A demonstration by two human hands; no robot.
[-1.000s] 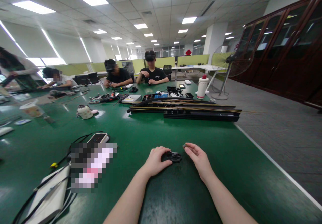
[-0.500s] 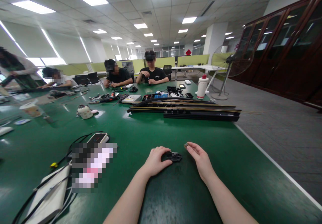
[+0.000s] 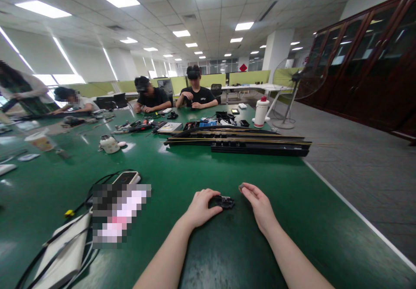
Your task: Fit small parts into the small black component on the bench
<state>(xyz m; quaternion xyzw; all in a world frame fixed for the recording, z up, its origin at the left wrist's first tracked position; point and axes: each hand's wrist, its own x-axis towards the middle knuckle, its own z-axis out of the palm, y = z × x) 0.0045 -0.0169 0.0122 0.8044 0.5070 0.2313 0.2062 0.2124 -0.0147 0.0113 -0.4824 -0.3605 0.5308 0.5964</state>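
Note:
My left hand (image 3: 201, 207) rests on the green table (image 3: 182, 167) with fingers curled round the left end of a small black part (image 3: 224, 202). My right hand (image 3: 258, 204) is just right of that part, thumb and forefinger pinched on a tiny dark piece (image 3: 241, 187) held slightly above the table. The two hands are a few centimetres apart.
Long black rails (image 3: 253, 144) with thin rods lie across the table ahead. A white bottle (image 3: 261, 112) stands behind them. Cables, a phone (image 3: 126, 177) and a white flat device (image 3: 63, 250) lie at my left. Several people sit at the far end. The table edge runs along the right.
My right hand has lifted the tiny piece very slightly and shifted a little right. The left hand and the black part have stayed put.

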